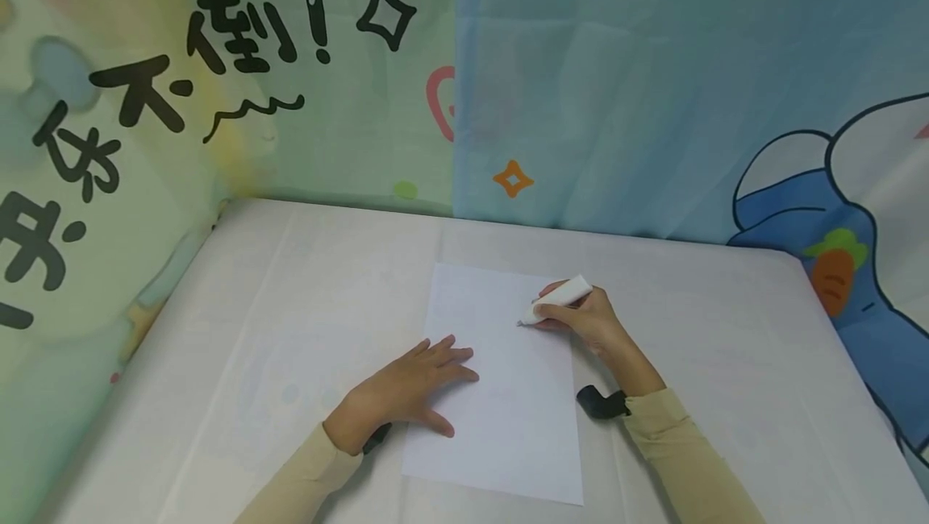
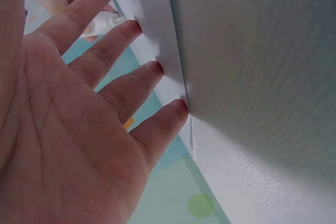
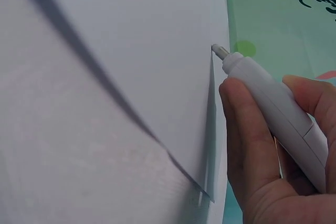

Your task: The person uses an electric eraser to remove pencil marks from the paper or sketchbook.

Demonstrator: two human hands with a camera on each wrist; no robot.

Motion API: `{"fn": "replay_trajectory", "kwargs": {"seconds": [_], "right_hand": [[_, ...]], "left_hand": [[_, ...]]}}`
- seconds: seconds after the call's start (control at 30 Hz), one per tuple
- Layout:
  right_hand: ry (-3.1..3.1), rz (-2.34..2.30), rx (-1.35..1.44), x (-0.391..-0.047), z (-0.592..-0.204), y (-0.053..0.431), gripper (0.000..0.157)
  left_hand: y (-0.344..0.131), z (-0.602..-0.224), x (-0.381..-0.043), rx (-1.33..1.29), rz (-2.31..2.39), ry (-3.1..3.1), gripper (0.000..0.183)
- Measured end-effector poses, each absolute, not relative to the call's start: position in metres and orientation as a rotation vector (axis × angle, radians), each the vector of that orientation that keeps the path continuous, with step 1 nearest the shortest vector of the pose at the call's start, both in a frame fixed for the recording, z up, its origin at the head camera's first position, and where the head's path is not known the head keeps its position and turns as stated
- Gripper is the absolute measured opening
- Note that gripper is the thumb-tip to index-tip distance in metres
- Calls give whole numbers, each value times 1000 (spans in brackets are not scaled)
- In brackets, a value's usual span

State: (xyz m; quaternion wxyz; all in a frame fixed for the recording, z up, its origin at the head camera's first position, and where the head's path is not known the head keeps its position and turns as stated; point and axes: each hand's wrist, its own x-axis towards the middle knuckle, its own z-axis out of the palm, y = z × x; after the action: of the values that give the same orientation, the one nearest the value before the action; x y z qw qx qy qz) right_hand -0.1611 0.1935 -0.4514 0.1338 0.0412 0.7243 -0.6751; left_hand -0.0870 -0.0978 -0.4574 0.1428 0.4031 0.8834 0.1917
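A blank white sheet of paper (image 1: 508,435) lies on the white-covered table. My right hand (image 1: 597,322) grips a thick white electric eraser (image 1: 572,291) near the sheet's upper right. In the right wrist view, the narrow metal-collared tip (image 3: 221,51) of the eraser points at the paper surface, while the thumb and fingers wrap its body. Over the left part of the sheet, my left hand (image 1: 415,383) is spread flat, palm down. Its fingertips (image 2: 180,106) rest on the paper near the edge in the left wrist view.
A white cloth (image 1: 312,290) covers the table, with fold lines in it. Behind the table hangs a printed blue and green backdrop (image 1: 617,105) with dark lettering and cartoon shapes. A black strap piece (image 1: 601,403) sticks out at the right wrist.
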Motion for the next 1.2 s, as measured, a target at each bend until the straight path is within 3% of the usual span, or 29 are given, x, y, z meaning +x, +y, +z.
{"fn": "replay_trajectory", "kwargs": {"seconds": [1.2], "right_hand": [[2062, -1935, 87, -154, -453, 194, 16]], "left_hand": [[-98, -452, -85, 1187, 539, 2563, 70]]}}
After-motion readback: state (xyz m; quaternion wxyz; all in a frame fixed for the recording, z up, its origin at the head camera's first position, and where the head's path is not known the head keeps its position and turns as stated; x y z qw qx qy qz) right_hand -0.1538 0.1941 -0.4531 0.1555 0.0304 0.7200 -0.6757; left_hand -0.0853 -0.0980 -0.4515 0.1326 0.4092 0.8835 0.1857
